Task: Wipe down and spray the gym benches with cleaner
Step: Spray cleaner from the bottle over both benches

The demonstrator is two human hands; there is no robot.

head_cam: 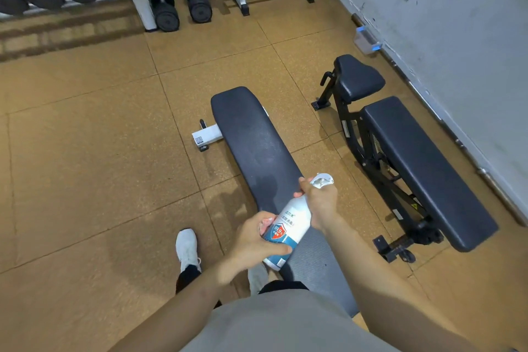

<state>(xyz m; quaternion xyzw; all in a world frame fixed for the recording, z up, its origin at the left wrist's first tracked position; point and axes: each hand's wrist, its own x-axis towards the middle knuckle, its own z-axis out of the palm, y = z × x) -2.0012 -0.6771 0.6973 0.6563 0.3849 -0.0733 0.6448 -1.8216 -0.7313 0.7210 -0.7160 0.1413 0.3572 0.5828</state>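
— What is the person doing over the flat bench [251, 137]?

— Both hands are holding the cleaner spray bottle [287, 230]: left hand [257, 240] wrapping its body, right hand [320, 203] closing around the trigger head.

— How far along?

— Seemingly early. A damp-looking patch is showing; no cloth is visible, and the adjustable bench [423, 168] is looking untouched.
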